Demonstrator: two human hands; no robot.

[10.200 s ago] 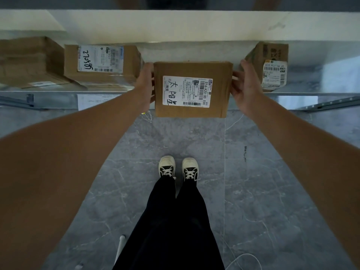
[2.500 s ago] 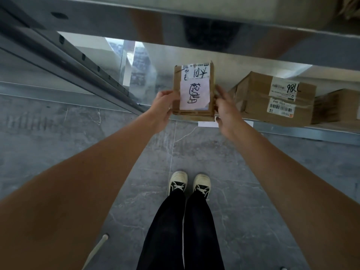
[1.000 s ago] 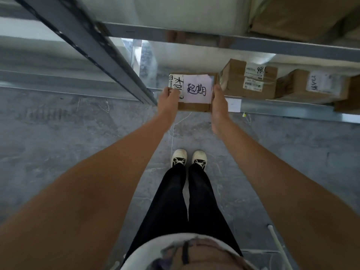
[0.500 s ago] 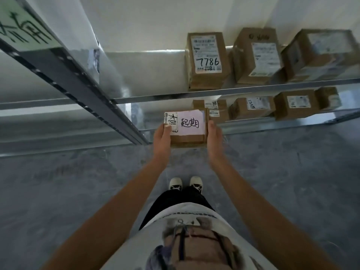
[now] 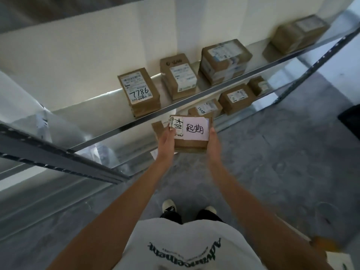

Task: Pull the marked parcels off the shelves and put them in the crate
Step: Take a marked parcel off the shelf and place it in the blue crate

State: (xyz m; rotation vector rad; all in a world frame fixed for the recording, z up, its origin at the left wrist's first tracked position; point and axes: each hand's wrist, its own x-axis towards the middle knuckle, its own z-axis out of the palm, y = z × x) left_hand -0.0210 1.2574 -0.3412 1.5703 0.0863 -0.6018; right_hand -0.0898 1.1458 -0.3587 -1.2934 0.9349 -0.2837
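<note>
Head view: small brown cardboard parcel with pink handwritten note point(image 5: 191, 134), now lifted clear of the metal shelf point(image 5: 194, 99), is gripped between left hand point(image 5: 167, 138) and right hand point(image 5: 213, 141). Crate not identifiable; carrying follows.

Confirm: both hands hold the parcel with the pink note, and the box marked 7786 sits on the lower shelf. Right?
Not quite. The head view shows the box marked 7786 on the upper shelf, not the lower one. The rest stands: the left hand and right hand both hold the parcel with the pink note.
</note>
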